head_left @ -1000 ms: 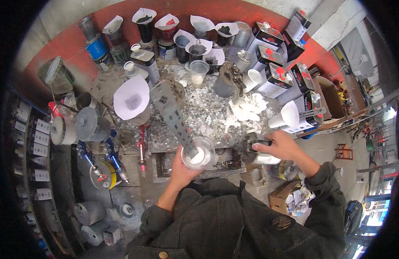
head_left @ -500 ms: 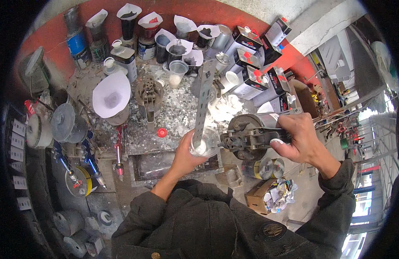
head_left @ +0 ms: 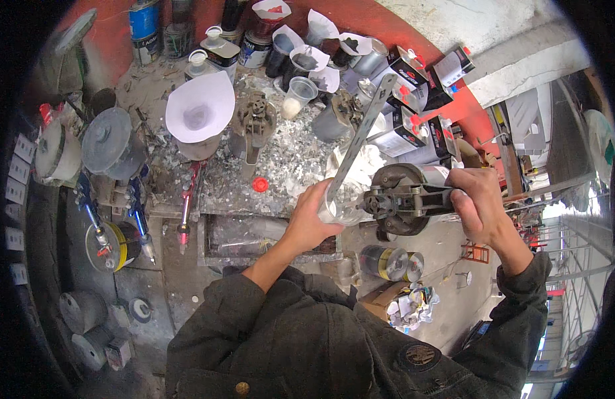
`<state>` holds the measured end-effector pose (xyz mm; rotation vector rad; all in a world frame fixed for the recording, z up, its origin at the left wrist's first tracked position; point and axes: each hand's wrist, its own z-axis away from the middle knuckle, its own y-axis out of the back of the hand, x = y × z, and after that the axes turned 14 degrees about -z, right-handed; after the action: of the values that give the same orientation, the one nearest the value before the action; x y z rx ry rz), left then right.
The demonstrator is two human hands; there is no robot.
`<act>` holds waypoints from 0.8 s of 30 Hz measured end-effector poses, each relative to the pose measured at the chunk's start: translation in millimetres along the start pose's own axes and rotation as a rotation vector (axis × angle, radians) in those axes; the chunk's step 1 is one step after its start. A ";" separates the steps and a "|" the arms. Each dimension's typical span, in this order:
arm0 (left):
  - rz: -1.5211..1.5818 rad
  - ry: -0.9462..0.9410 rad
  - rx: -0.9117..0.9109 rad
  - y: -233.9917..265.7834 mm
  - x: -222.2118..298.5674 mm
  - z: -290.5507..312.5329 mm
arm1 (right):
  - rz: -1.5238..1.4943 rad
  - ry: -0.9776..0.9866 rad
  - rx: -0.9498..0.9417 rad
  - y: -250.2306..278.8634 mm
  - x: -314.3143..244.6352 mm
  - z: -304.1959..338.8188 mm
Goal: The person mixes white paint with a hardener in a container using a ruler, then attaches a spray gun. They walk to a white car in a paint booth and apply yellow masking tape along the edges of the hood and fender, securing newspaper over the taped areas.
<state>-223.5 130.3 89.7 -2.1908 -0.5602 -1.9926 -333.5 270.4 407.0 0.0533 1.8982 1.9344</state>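
The left hand [head_left: 312, 221] curls around a clear cup [head_left: 347, 211] with something whitish inside, held at the front edge of the counter [head_left: 221, 189]. A flat, grey, perforated strip [head_left: 362, 136] leans in it, slanting back and right. By the cup's right rim, contact unclear, is a dark, grimy lidded can [head_left: 395, 189], its handle clenched in the right hand [head_left: 477, 199]. Speckled surface surrounds a red cap [head_left: 259, 184] at left; white rags [head_left: 367, 163] crowd behind the cup; floor [head_left: 446, 258] spreads past the edge at right.
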 end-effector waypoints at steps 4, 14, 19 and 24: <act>-0.002 0.006 0.021 4.1 3.5 1.1 | -0.003 -0.003 0.020 0.7 -0.2 -6.3; 0.011 0.038 -0.010 1.4 -4.4 -6.3 | 0.024 0.021 -0.016 3.2 -2.8 -11.0; 0.100 0.021 -0.027 0.7 -8.3 -6.0 | 0.014 0.026 0.006 3.0 4.1 -12.7; 0.101 0.016 -0.026 0.0 -14.0 -8.9 | -0.050 0.002 -0.003 -0.9 10.3 -7.5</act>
<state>-232.7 124.7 77.0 -2.1698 -0.4150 -1.9742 -345.0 266.6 403.0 0.0030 1.8801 1.9057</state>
